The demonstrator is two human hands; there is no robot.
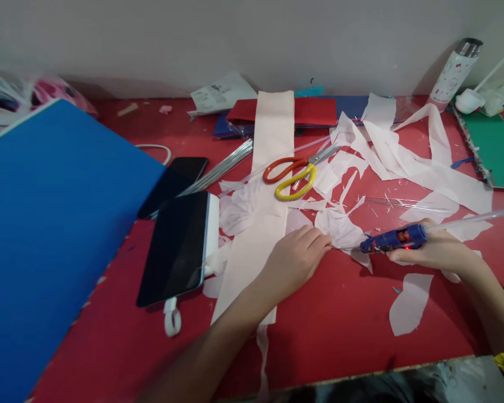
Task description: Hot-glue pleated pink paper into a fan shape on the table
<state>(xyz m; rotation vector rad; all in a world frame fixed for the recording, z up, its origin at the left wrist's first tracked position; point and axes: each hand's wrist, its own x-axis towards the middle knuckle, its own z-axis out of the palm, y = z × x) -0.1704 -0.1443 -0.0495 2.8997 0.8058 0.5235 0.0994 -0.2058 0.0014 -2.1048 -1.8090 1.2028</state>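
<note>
Red tabletop (340, 313) — a crumpled pale pink tissue-paper piece (340, 229), flimsy, tear-prone, is pinched by left hand (296, 257) fingers; blue hot-glue gun (392, 239) is gripped firmly by right hand (434, 249) — best held mid-body.

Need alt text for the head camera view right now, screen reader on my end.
On a red table, the right hand holds a blue glue gun with its nozzle at a crumpled pale paper piece that the left hand pins down. Orange-and-yellow scissors, paper scraps and two dark-screened devices lie around.
</note>
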